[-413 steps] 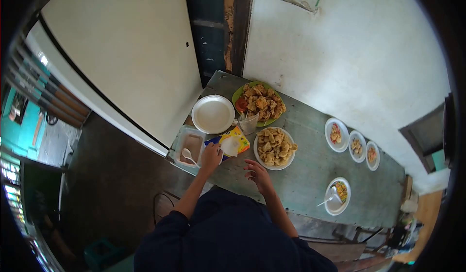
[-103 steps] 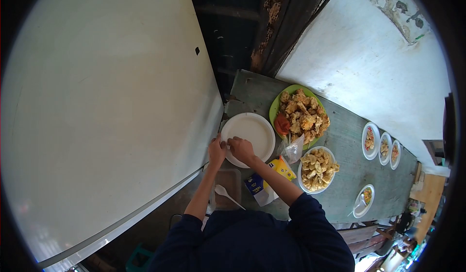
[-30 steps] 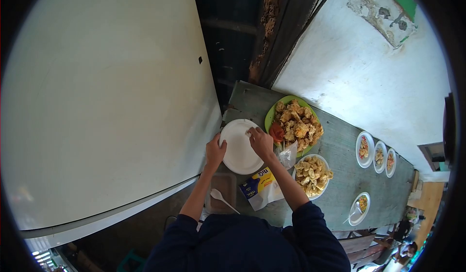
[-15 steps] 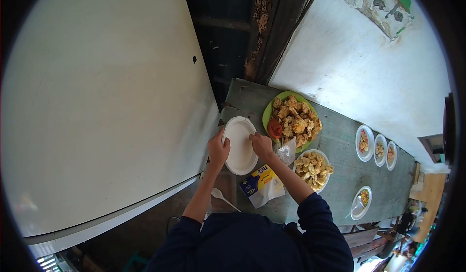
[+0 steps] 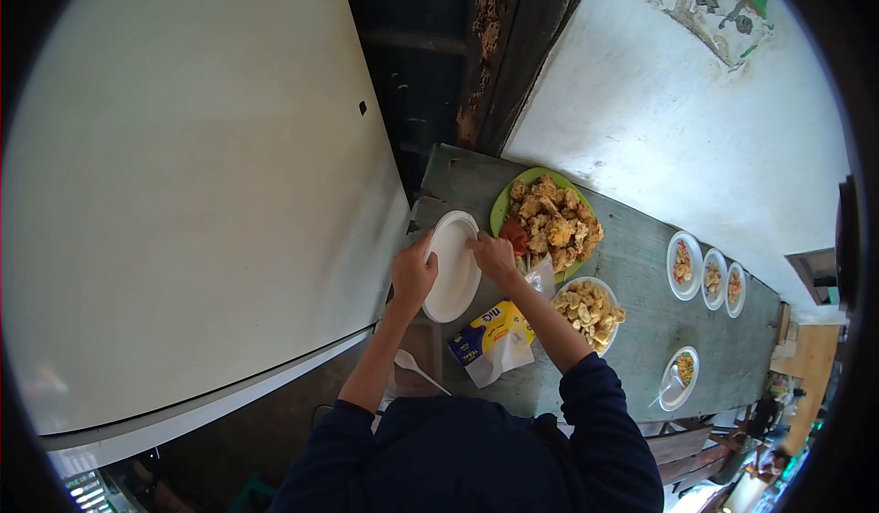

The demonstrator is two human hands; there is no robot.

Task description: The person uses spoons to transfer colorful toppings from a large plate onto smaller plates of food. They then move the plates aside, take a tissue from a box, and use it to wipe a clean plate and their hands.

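A white oval disposable bowl (image 5: 452, 279), perhaps a stack of them, is held over the table's near left end, tilted to one side. My left hand (image 5: 414, 275) is closed round its left rim, thumb over the inside. At the opposite rim my right hand (image 5: 494, 256) is closed in a pinch; its fingertips are partly hidden. Just right of the bowl, a green plate (image 5: 497, 209) carries fried pieces (image 5: 555, 224) and red sauce (image 5: 515, 234). Below my right forearm lies a blue and yellow tissue pack (image 5: 492, 339) with a white tissue sticking out.
A white dish of pale fried snacks (image 5: 591, 311) and a clear plastic bag (image 5: 543, 276) are beside my right forearm. A white spoon (image 5: 408, 362) lies over a clear tub (image 5: 426, 341). Several filled white bowls (image 5: 676, 290) stand farther right. A large white panel (image 5: 229, 192) borders the left.
The bowl has tilted more, its oval now looking narrower. Both hands have shifted slightly up in view with it, while the whole scene has moved a little left.
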